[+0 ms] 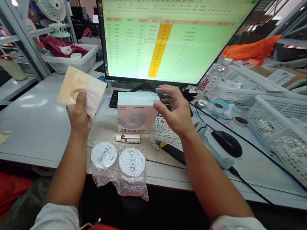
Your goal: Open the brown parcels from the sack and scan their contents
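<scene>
Holding a flat cream-and-white card [80, 90] up above the desk, the left hand [78, 116] is pinching it between thumb and fingers. The right hand [174, 109] is hovering with its fingers spread and loosely curled, just beside the right edge of a pink box [135, 113], apparently touching it or nearly so — the contact itself is hard to make out. The box is standing on a printed mat [163, 128] in front of the monitor [170, 32], which is showing a green spreadsheet with an orange column. A small white tube [128, 138] is lying just in front of the box, and nearer the desk edge two round white lidded compacts [118, 158] are sitting side by side on bubble wrap. A dark utility knife [172, 151] is lying by the right forearm, with a black mouse [227, 143] and its cable beyond. The grey desk [37, 123] is carrying white mesh baskets [296, 136] on the right and another at the back left, under metal shelving with a small fan [52, 7]. The keyboard is mostly hidden behind the box — the screen text is too small to read, and the orange fabric at the bottom is cut off.
</scene>
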Tool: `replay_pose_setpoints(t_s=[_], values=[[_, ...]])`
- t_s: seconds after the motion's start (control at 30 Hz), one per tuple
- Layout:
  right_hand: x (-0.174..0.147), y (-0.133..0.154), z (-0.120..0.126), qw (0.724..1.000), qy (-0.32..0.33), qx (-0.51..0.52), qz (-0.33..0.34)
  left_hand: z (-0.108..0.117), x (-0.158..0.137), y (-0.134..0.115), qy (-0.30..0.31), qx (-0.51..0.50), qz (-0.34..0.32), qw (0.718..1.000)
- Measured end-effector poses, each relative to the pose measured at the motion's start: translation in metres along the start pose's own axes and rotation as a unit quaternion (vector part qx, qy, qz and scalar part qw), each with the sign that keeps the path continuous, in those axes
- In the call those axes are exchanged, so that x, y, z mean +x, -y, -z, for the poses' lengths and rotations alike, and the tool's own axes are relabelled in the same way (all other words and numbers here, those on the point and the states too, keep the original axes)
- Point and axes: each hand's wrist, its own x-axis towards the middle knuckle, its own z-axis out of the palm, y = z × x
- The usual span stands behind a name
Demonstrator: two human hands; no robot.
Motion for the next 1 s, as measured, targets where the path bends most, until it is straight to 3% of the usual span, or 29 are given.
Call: replay_pose_setpoints(t_s=[0.1, 0.17, 0.3, 0.43, 0.73, 0.87, 1.0], values=[[0.018, -0.004, 0.004, 0.984, 0.169, -0.059, 0.023, 0.000, 0.006, 0.011, -0.031, 0.009, -0.025, 0.999], [0.022, -0.005, 0.004, 0.975, 0.201, -0.092, 0.034, -0.001, 0.006, 0.017, -0.037, -0.007, -0.013, 0.999], [0.014, -0.008, 0.004, 0.975, 0.180, -0.117, 0.056, 0.001, 0.005, 0.024, -0.035, -0.033, 0.060, 0.997], [-0.005, -0.010, 0.004, 0.976, 0.148, -0.133, 0.088, 0.003, 0.006, 0.029, -0.012, -0.034, 0.074, 0.997], [-0.008, -0.014, -0.005, 0.975, 0.148, -0.144, 0.082, 0.010, 0.015, 0.050, 0.010, 0.072, 0.127, 0.989], [-0.016, -0.004, 0.001, 0.985, 0.093, -0.134, 0.060, 0.022, 0.020, 0.057, 0.047, 0.259, 0.181, 0.947], [-0.038, 0.001, 0.022, 0.993, 0.052, -0.103, 0.002, 0.040, 0.023, 0.052, 0.043, 0.371, 0.221, 0.901]])
